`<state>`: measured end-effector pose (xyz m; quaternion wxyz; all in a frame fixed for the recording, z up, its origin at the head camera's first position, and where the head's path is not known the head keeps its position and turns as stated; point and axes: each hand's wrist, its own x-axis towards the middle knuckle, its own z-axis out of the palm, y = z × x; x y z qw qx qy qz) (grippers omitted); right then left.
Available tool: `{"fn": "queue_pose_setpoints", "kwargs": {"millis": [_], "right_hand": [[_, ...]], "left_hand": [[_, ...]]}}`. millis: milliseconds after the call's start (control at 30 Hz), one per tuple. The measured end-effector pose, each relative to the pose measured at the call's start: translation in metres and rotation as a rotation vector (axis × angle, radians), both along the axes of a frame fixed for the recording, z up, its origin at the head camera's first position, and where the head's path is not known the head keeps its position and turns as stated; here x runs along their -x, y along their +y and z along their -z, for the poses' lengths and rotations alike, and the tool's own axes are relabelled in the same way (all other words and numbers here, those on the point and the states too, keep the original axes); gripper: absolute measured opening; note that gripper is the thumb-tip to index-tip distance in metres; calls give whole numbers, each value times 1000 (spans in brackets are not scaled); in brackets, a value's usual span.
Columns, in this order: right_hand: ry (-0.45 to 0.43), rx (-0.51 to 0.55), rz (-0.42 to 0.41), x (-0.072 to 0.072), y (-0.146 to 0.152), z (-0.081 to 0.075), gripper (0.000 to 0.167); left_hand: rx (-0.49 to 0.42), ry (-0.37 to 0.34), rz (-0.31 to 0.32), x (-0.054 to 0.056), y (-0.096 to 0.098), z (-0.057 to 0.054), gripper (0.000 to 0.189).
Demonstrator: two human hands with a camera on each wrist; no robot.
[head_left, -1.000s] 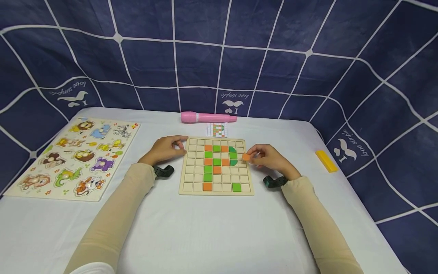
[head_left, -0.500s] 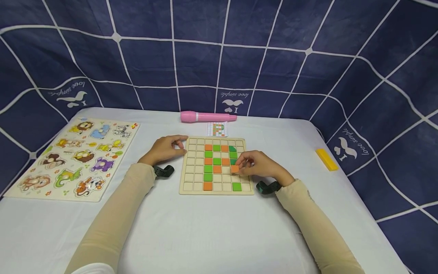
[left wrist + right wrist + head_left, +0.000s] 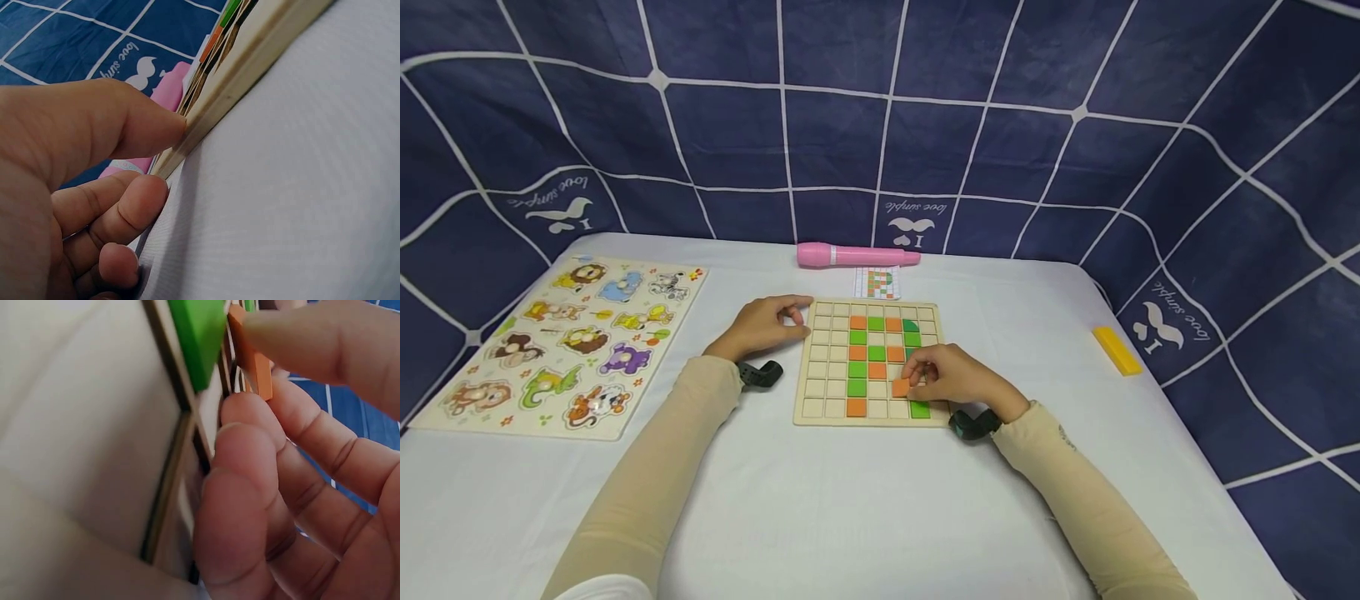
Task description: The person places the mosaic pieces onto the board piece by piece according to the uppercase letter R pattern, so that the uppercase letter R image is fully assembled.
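My right hand (image 3: 955, 375) pinches an orange square tile (image 3: 900, 387) over the lower right part of a wooden grid board (image 3: 812, 408). In the right wrist view, thumb and fingertips grip that tile (image 3: 253, 359) by its edges, close over the board, with a green tile (image 3: 199, 340) beside it. Orange and green pieces lie in the board's cells, among them a rounded dark green piece (image 3: 910, 326). My left hand (image 3: 762, 323) rests at the board's left edge. Its thumb touches the board's side (image 3: 215, 115) in the left wrist view, the fingers loosely bent.
Behind the board lie a small pattern card (image 3: 877, 283) and a pink microphone-shaped object (image 3: 857, 257). An animal puzzle board (image 3: 565, 350) covers the table's left side. A yellow block (image 3: 1116, 351) lies at the right, near the blue gridded cloth (image 3: 985, 150) around the table.
My right hand has carried the orange tile leftward and toward me, from the board's right edge to above its lower right cells. The left hand has stayed in place.
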<state>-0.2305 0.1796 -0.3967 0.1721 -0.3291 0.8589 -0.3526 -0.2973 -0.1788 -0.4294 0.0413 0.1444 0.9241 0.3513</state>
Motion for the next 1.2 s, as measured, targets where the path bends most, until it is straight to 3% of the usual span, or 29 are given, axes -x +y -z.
{"fn": "queue_pose_setpoints", "kwargs": {"millis": [200,600,900,1200], "right_hand": [[-25,-23,38,-3,-4,-1,15],[-7,-4,29,-4,-3,1,14],[-59,12,48,-1,0,3,11],[-35,97,108,-5,15,6,14]], "left_hand": [[1,-5,2,0,1,0,63],[-1,18,19,3,1,4,62],[-1,18,16,4,0,6,63],[21,-19,10,-6,-2,11,62]]}}
